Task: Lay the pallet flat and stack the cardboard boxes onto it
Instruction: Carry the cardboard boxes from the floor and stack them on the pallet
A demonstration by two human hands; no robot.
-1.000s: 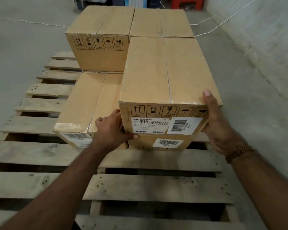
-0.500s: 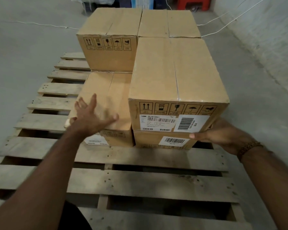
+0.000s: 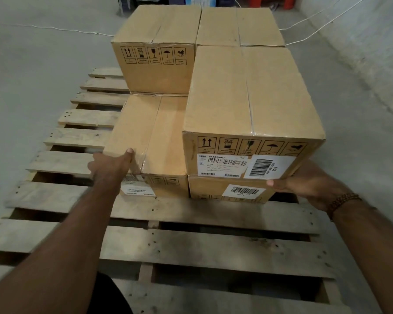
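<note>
Left hand (image 3: pixel 110 165) grips the near left corner of the low box (image 3: pixel 150 141), thumb on the top face, fingers out of sight round the side. Directly right of that hand, the low box sits flush against a two-high stack: the upper box (image 3: pixel 247 114) on the bottom box (image 3: pixel 227 191). Right hand (image 3: pixel 304 182) lies at the stack's near right corner, where the two boxes meet, fingers fairly straight against the cardboard; whether it grips cannot be told. Beyond both hands stand the far left box (image 3: pixel 157 55) and the far right box (image 3: pixel 238 26), level with the upper tier. All rest on the pallet (image 3: pixel 191 250), which lies flat on the concrete floor (image 3: pixel 32 75).

Risk, as judged: the upper box overhangs slightly at the right; a push from the right hand could skew it off its base. Gaps between slats could catch a dragged box edge.

Materials: plain brown corrugated cardboard, taped centre seams, printed handling symbols, white barcode labels. Pallet timber is rough, grey, nail-marked, knotted.
</note>
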